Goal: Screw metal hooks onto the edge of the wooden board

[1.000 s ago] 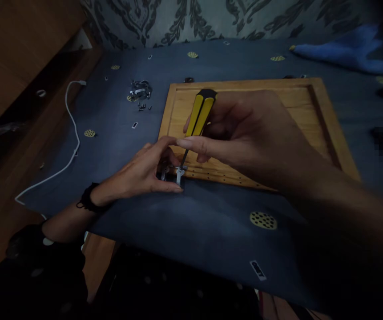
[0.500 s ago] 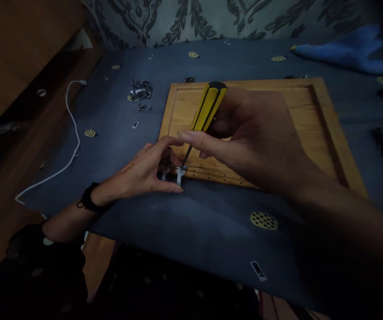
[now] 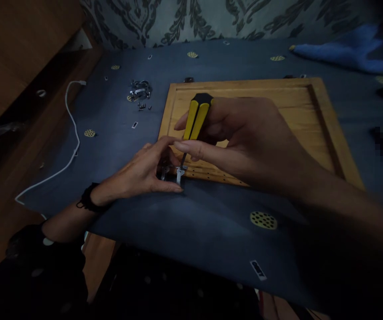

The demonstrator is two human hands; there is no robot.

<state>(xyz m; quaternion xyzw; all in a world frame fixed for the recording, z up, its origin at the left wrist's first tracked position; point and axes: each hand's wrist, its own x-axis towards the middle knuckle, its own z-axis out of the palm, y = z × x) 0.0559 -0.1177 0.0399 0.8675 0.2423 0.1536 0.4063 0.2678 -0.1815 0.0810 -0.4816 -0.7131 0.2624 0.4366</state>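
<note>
A wooden panel with a raised frame lies flat on a dark blue cloth. At its near left corner sits a small metal hinge. My left hand pinches that hinge, fingers closed round it. My right hand grips a yellow and black screwdriver, held nearly upright with its tip down on the hinge.
A small pile of metal hinges and screws lies on the cloth left of the panel. A white cable runs along the left edge. Something blue lies at the far right. Patterned fabric stands behind.
The screwdriver handle swung right and back left, ending more upright and lower, as my right hand turned it. My left hand stayed on the hinge.
</note>
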